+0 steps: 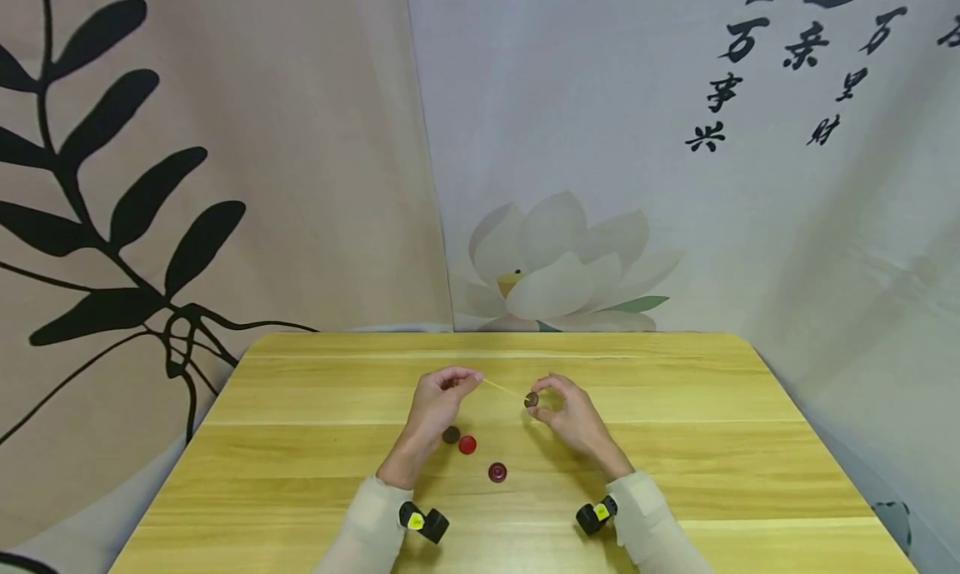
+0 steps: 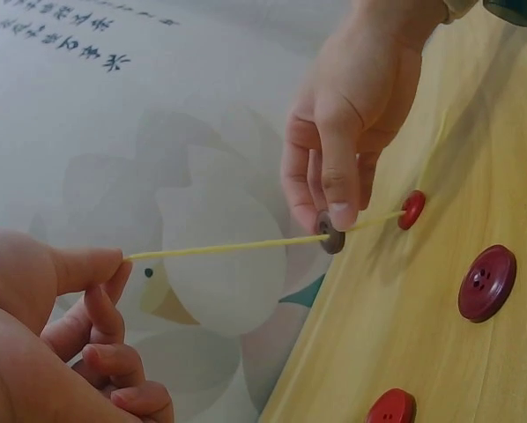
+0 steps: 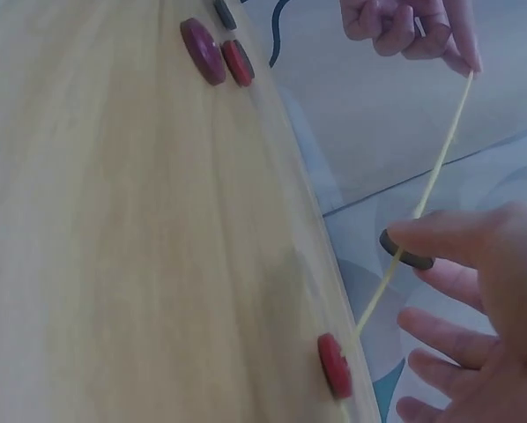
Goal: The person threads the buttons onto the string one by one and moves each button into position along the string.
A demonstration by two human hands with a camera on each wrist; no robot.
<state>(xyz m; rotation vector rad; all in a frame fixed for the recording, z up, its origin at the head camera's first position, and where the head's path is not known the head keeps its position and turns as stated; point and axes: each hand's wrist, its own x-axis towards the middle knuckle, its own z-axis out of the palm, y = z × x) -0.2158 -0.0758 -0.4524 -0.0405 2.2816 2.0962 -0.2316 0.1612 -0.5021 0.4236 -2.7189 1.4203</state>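
Left hand [image 1: 441,397] pinching the thin, taut yellow cord [image 2: 228,248]! Right hand [image 1: 574,417] holds the round, dark-brown, plastic-looking button [image 2: 334,243] between thumb and finger: probably light, hard, slippery, best gripped by its rim; cord likely soft.

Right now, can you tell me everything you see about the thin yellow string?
The thin yellow string looks like cord. The left hand pinches it, and it runs straight and taut to a round, dark brown button held by the right hand. It passes through that button to a round red button and trails beyond. I can't make out its far end.
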